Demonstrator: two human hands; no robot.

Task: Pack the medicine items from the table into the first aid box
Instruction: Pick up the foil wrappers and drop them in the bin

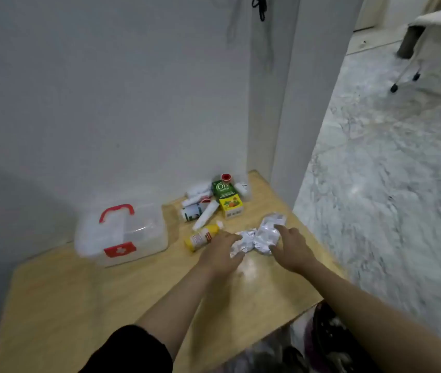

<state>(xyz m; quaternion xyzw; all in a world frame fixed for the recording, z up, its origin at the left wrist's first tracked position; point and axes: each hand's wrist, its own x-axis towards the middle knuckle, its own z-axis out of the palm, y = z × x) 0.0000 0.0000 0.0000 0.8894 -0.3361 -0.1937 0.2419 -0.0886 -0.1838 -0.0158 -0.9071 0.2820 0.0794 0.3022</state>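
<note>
A clear first aid box (144, 238) with a red handle and red latch stands shut on the left of the wooden table (79, 305). Silver foil blister packs (263, 234) lie in a heap to its right. My left hand (220, 253) rests on the heap's left side and my right hand (290, 250) on its right side, fingers spread over the foil. A yellow bottle (201, 238) lies just left of my left hand. Behind it lie a white tube (206, 214), a green and yellow carton (227, 196), a red-capped bottle (226, 177) and several white containers (195, 195).
The table stands in a corner against a white wall (106, 103). Its right edge drops to a marble floor (388, 184). A chair leg with a caster (395, 87) is far off at the upper right. Patterned fabric (324, 335) shows below the table's near edge.
</note>
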